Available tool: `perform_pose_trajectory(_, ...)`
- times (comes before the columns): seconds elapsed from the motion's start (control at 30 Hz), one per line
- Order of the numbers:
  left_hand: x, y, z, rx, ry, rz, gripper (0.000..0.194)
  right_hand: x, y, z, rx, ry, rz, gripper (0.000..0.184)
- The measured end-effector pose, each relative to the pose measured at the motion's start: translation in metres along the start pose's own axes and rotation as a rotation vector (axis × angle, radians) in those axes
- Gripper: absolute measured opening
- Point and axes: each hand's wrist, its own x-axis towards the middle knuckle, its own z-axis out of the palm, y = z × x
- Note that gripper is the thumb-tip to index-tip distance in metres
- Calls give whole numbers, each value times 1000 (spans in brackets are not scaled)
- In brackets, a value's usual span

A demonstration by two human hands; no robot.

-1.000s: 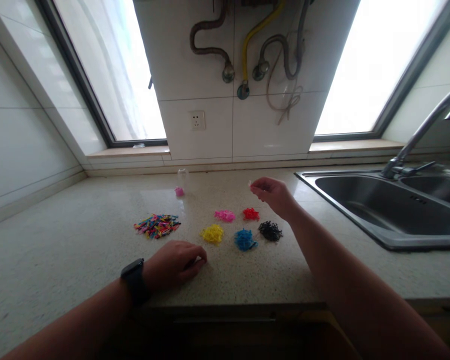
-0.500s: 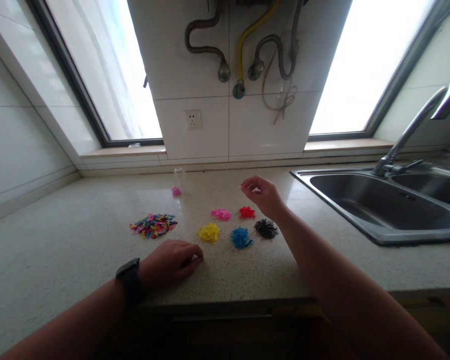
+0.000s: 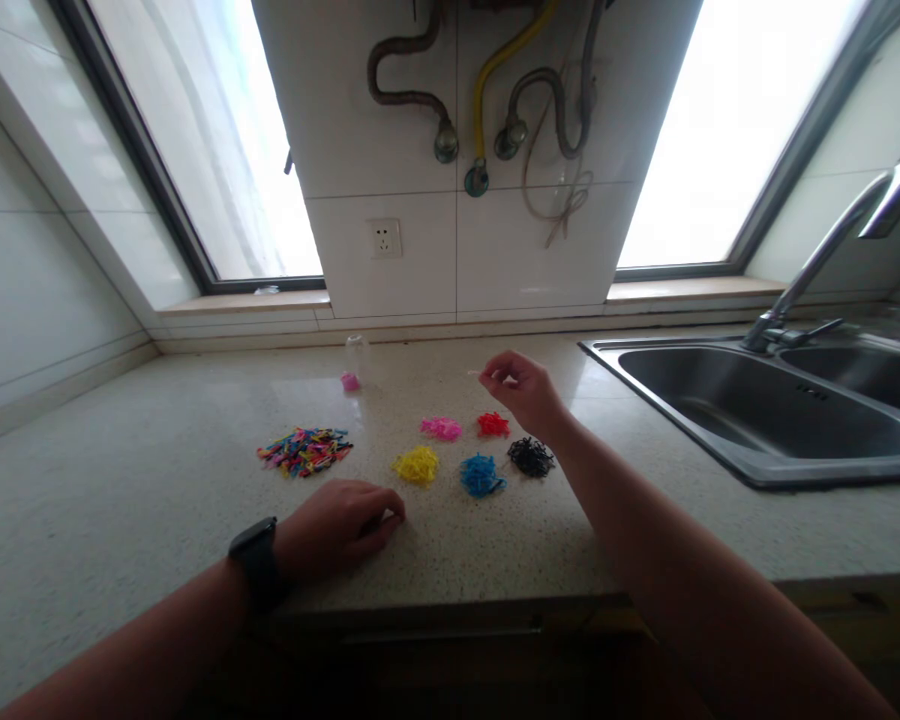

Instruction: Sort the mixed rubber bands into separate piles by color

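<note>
My right hand [image 3: 517,388] is held above the counter behind the red pile, thumb and fingertips pinched together. A thin whitish bit shows at its fingertips, too small to name. My left hand [image 3: 341,525] rests near the counter's front edge with its fingers curled closed; what they hold, if anything, is hidden. Small bands, seemingly rubber, lie in piles: yellow [image 3: 416,465], pink [image 3: 441,429], red [image 3: 493,425], blue [image 3: 482,475] and black [image 3: 531,457]. Left of these is a mixed-colour pile [image 3: 305,453], just beyond my left hand.
A clear container [image 3: 355,352] stands at the back with a pink piece [image 3: 350,382] by its base. On the right are a steel sink [image 3: 757,478] and a tap [image 3: 825,255]. Pipes [image 3: 480,100] and a socket [image 3: 384,239] are on the wall behind the counter [image 3: 157,480].
Both hands stay almost in place. The view has shifted very slightly, and the whitish bit shows a little farther left of my right fingertips. The piles look the same.
</note>
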Motion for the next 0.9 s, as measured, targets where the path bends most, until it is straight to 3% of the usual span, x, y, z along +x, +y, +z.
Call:
perform_pose_trajectory(0.43,0,1,-1,-10,-13,-15,19,-1,1,2,-49,-22,17,22)
perform_pose_trajectory(0.63,0,0,0,-5,-11,-18,19,-4,3,1,-154,-281,15,24)
perform_pose_trajectory(0.9,0,1,-1,-15,-5,-5,17,-7,1,12,-514,-588,-209,42)
